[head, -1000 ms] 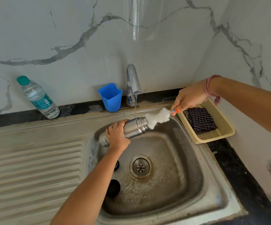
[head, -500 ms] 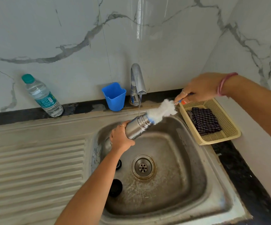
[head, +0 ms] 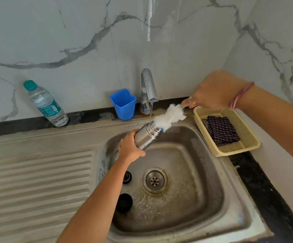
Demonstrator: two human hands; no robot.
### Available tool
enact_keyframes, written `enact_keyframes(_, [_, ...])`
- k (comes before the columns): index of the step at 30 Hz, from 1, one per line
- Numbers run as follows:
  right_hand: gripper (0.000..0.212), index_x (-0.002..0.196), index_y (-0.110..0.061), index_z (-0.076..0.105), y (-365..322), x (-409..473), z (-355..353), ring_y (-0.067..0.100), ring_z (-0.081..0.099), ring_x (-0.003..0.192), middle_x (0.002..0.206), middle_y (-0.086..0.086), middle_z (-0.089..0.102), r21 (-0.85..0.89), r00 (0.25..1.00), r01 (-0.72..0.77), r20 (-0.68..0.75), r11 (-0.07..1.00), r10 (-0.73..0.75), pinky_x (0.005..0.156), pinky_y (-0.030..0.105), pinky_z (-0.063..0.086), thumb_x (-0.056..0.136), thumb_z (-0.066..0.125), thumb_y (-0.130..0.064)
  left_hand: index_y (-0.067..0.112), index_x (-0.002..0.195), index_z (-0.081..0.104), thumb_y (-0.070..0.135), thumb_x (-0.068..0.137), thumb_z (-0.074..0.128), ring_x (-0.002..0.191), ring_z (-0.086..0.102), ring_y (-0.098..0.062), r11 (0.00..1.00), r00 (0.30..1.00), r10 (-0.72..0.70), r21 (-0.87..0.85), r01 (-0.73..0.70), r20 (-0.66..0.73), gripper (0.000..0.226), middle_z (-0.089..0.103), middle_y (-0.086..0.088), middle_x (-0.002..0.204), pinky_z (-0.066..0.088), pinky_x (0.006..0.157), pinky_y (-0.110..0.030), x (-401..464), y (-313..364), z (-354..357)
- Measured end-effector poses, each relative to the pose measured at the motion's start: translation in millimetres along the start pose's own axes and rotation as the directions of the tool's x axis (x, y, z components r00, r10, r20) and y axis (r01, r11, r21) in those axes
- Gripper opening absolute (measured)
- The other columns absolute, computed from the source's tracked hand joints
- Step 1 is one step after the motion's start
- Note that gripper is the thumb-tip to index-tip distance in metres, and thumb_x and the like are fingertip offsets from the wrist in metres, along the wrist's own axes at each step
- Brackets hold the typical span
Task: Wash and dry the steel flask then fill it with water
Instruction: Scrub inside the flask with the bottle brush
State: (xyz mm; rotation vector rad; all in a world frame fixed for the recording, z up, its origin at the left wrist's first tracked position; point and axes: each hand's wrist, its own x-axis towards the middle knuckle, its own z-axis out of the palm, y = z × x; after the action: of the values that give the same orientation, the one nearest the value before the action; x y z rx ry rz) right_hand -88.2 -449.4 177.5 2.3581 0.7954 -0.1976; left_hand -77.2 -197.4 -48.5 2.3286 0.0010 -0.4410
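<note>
My left hand grips the steel flask around its body, tilted with the mouth pointing up and right over the sink. A thin stream from the tap falls onto the flask's neck. A white fluffy bottle brush pokes out of the flask's mouth. My right hand pinches the brush's handle at the upper right. Two black flask caps lie in the sink's left side.
A blue plastic cup stands left of the tap. A clear water bottle leans by the wall at the left. A cream basket with a checked cloth sits right of the sink. The ribbed drainboard lies left.
My right hand has pulled the brush up and to the right, so more of it shows outside the flask's mouth. The flask has tilted a little more upright.
</note>
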Motion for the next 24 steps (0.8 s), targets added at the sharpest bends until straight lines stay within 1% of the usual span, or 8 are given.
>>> enact_keyframes(2, [0.046,0.15,-0.043,0.028,-9.1,2.4,9.1,0.02,0.063,0.078,0.092,-0.005,0.066,-0.108,1.0,0.024,-0.005,0.994,-0.024,0.055,0.028,0.038,0.106,0.029,-0.028,0.032,0.144,0.037,0.007,0.061,0.082,0.123,0.044,-0.029,1.0,1.0,-0.01,-0.021,0.01,0.0,0.098,0.037,0.009,0.103,0.041,0.105,-0.051,-1.8,-4.6,1.3])
enact_keyframes(6, [0.043,0.148,-0.043,0.031,-9.2,8.4,24.4,0.014,0.05,0.075,0.11,-0.01,0.066,0.035,0.993,-0.056,0.105,0.998,0.052,0.053,0.022,0.028,0.107,0.025,-0.034,0.033,0.142,0.039,0.009,0.065,0.081,0.125,0.038,-0.026,0.998,0.997,0.009,0.064,-0.004,-0.071,0.091,0.052,0.001,0.122,0.033,0.109,-0.046,-3.9,-5.3,5.9])
enact_keyframes(8, [0.041,0.145,-0.043,0.037,-5.3,13.9,28.9,0.015,0.058,0.089,0.12,-0.013,0.063,0.11,0.995,-0.036,0.097,0.993,0.026,0.06,0.023,0.035,0.106,0.026,-0.034,0.034,0.143,0.039,0.01,0.064,0.081,0.125,0.038,-0.026,0.998,0.994,-0.001,0.056,0.007,-0.107,0.092,0.053,0.0,0.127,0.031,0.108,-0.045,-3.9,-4.1,8.8])
enact_keyframes(10, [0.039,0.141,-0.04,0.043,-1.0,22.4,32.6,0.018,0.06,0.097,0.113,-0.01,0.064,0.099,0.996,-0.05,0.081,0.994,0.042,0.068,0.029,0.044,0.105,0.03,-0.032,0.033,0.143,0.04,0.009,0.064,0.081,0.125,0.039,-0.027,0.999,0.992,-0.025,0.02,0.028,-0.127,0.092,0.053,-0.001,0.129,0.032,0.107,-0.045,-4.1,-3.9,12.5])
enact_keyframes(13, [0.032,0.127,-0.032,0.057,-0.6,36.4,44.7,0.018,0.054,0.074,0.083,-0.005,0.058,-0.091,0.989,-0.028,-0.148,0.995,0.015,0.068,0.031,0.039,0.097,0.05,-0.022,0.033,0.144,0.039,0.01,0.061,0.082,0.125,0.042,-0.028,0.995,0.985,-0.086,-0.06,0.078,-0.148,0.096,0.052,-0.001,0.13,0.035,0.106,-0.048,-9.5,-3.1,17.6])
enact_keyframes(17, [0.04,0.111,-0.019,0.072,9.4,52.3,67.3,0.026,0.061,0.07,0.081,0.004,0.066,-0.143,0.835,0.037,-0.54,0.989,-0.109,0.071,0.037,0.047,0.076,0.073,-0.002,0.034,0.141,0.04,0.02,0.05,0.084,0.115,0.051,-0.026,0.981,0.991,-0.104,-0.176,0.088,-0.083,0.102,0.056,0.0,0.122,0.045,0.098,-0.052,-13.7,-10.6,17.0])
enact_keyframes(22, [0.043,0.117,-0.023,0.07,15.2,55.0,82.8,0.023,0.063,0.073,0.091,0.001,0.069,-0.162,0.803,0.053,-0.579,0.985,-0.138,0.071,0.035,0.045,0.079,0.075,-0.002,0.034,0.138,0.043,0.009,0.056,0.088,0.094,0.058,-0.013,0.966,1.0,-0.026,-0.259,0.025,-0.004,0.096,0.058,0.004,0.114,0.05,0.073,-0.028,-18.3,-18.9,-2.6])
enact_keyframes(24, [0.045,0.119,-0.023,0.07,20.4,55.8,84.1,0.023,0.064,0.072,0.092,0.001,0.07,-0.153,0.78,0.065,-0.608,0.986,-0.146,0.069,0.035,0.045,0.08,0.073,-0.001,0.036,0.137,0.043,0.01,0.057,0.089,0.095,0.059,-0.01,0.961,1.0,-0.007,-0.276,0.009,0.009,0.096,0.057,0.006,0.116,0.05,0.075,-0.028,-18.7,-20.6,-8.0])
